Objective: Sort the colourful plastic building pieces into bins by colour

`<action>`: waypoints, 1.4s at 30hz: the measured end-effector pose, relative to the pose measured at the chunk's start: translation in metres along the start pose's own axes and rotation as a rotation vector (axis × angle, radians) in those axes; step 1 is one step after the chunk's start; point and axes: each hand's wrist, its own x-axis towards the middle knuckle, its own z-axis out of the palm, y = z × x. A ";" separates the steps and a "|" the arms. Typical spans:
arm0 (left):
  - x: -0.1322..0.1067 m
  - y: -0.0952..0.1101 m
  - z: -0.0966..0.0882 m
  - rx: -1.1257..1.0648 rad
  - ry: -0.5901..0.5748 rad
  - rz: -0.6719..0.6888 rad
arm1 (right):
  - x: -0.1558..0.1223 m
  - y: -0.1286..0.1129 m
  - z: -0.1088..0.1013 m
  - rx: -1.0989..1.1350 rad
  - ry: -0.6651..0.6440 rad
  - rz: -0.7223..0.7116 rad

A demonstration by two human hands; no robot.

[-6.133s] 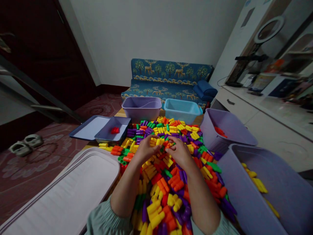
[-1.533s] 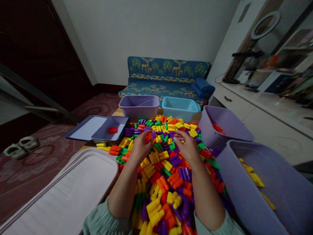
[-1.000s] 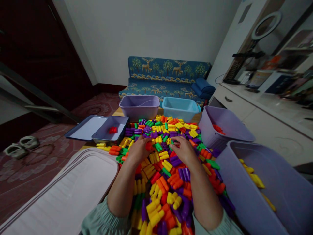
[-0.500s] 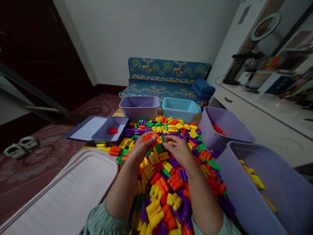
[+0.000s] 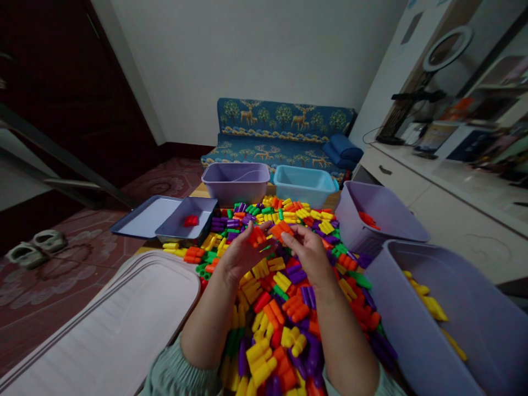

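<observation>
Above the heap of plastic building blocks, my left hand (image 5: pixel 238 254) curls around an orange building block (image 5: pixel 256 237). My right hand (image 5: pixel 310 251) pinches another orange building block (image 5: pixel 280 229) between thumb and fingers, a short way to the right of the first. Whether the two blocks touch is hard to make out. Beneath both hands lie loose yellow blocks (image 5: pixel 260 268), purple blocks (image 5: pixel 295 274), green blocks and more orange blocks (image 5: pixel 296 307), spread over the table.
A purple bin (image 5: pixel 236 190) and a light blue bin (image 5: pixel 305 192) stand at the back. To the right, one purple bin (image 5: pixel 381 201) holds orange pieces; a nearer bin (image 5: pixel 462 291) holds yellow ones. At left are a metal tin (image 5: pixel 177 226) with red pieces and stacked lids (image 5: pixel 124 313).
My right hand has closed on an orange block, which now sits apart from the one in my left hand. My left fingers have loosened and spread somewhat.
</observation>
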 end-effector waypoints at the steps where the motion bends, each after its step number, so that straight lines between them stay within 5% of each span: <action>1: 0.000 -0.001 0.000 0.011 -0.013 0.012 | -0.001 -0.002 0.001 0.090 -0.055 0.058; 6: -0.001 -0.007 0.009 0.098 -0.122 0.064 | -0.009 -0.009 0.017 0.357 -0.207 0.248; 17: -0.010 -0.011 0.027 0.279 -0.138 0.233 | -0.007 -0.004 0.027 0.431 -0.099 0.278; 21: -0.004 -0.014 0.031 0.240 0.002 0.299 | -0.002 0.004 0.017 0.182 -0.057 0.182; 25: 0.006 -0.018 0.027 0.141 0.190 0.314 | 0.009 0.003 -0.021 -0.437 0.347 -0.051; 29: 0.009 -0.025 0.029 0.085 0.254 0.244 | 0.024 -0.001 -0.061 -0.836 0.577 -0.003; 35: 0.019 -0.029 0.052 0.009 0.264 0.133 | 0.037 0.005 -0.078 -0.982 0.530 0.195; 42: 0.075 -0.014 0.093 -0.372 0.062 -0.019 | 0.035 0.017 -0.081 -0.901 0.651 0.070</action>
